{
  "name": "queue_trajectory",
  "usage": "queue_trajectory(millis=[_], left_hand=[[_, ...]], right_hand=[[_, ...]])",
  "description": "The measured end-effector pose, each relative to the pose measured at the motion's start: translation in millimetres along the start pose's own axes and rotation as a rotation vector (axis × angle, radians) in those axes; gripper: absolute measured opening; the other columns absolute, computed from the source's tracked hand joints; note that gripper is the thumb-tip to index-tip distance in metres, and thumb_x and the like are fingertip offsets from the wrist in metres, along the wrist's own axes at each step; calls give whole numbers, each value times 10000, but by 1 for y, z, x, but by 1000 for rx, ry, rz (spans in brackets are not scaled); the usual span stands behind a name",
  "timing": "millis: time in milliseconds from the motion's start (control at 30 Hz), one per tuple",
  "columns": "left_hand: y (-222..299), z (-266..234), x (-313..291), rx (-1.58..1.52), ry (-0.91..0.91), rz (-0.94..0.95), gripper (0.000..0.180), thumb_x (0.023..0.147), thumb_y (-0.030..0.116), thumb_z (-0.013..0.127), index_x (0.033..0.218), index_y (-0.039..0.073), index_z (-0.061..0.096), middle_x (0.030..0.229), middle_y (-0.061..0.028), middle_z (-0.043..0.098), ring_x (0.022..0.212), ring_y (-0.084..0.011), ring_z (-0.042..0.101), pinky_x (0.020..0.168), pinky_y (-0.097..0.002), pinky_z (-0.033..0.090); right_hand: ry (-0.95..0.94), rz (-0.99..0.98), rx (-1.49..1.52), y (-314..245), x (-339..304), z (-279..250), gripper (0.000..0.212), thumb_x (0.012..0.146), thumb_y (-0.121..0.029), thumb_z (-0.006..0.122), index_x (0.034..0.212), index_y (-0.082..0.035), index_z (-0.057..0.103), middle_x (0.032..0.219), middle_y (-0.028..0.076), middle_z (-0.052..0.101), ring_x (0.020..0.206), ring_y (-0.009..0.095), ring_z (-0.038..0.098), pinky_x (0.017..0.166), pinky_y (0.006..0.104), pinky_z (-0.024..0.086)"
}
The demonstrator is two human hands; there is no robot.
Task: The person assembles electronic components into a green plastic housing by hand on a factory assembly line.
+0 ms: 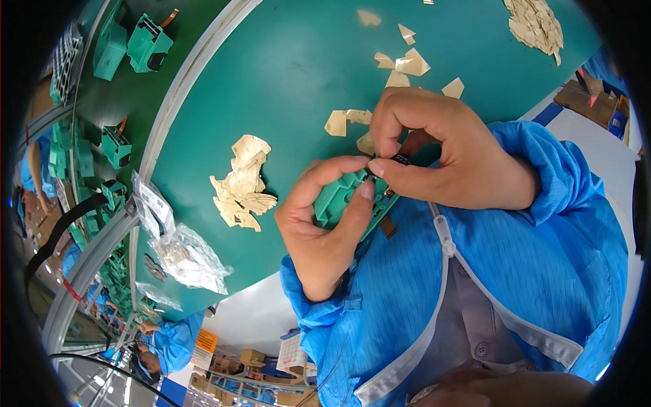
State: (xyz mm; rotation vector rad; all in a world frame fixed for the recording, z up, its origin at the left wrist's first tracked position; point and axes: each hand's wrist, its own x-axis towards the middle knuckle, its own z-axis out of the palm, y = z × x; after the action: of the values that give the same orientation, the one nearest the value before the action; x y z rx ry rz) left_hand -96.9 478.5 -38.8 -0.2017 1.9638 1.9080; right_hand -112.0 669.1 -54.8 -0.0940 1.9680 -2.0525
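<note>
My left hand (319, 217) grips a green plastic part (342, 198) close to my chest, thumb pressed on its upper edge. My right hand (434, 149) pinches a small black piece (401, 159) against the top of that green part with thumb and forefinger. A short brown strip (387, 226) sticks out below the part. Both sleeves are blue. Much of the green part is hidden by my fingers.
Beige backing scraps lie on the green table (298, 61): a pile (243, 183) to the left of my hands, loose pieces (407, 64) above them, a heap (536, 24) at top right. Clear plastic bags (180, 247) sit at the table's edge. Green parts (146, 42) ride a conveyor on the left.
</note>
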Motion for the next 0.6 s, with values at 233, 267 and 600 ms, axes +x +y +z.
queue_trajectory(millis=[233,267,600], left_hand=[[-11,-13,-1,-82,-127,108,330,762,-89,687,1080,-2,682,974,-63,677,885,-102,608,813,-241,469],[-11,-10,-3,-157,-63,86,368,748,-58,707,1109,-5,666,983,-70,670,879,-109,603,802,-247,467],[-51,-19,-4,-422,-152,215,457,712,61,770,1144,9,630,913,-75,600,770,-136,536,680,-261,425]], right_hand=[[-192,128,116,-1,4,-10,159,877,-149,689,872,-21,595,748,42,604,673,90,575,572,246,464],[-258,163,174,-1,6,-12,165,887,-165,684,883,-18,609,734,35,608,665,83,575,567,242,454],[-498,330,214,-18,13,-19,130,912,-129,678,911,-13,621,747,-1,591,662,47,528,549,216,415]])
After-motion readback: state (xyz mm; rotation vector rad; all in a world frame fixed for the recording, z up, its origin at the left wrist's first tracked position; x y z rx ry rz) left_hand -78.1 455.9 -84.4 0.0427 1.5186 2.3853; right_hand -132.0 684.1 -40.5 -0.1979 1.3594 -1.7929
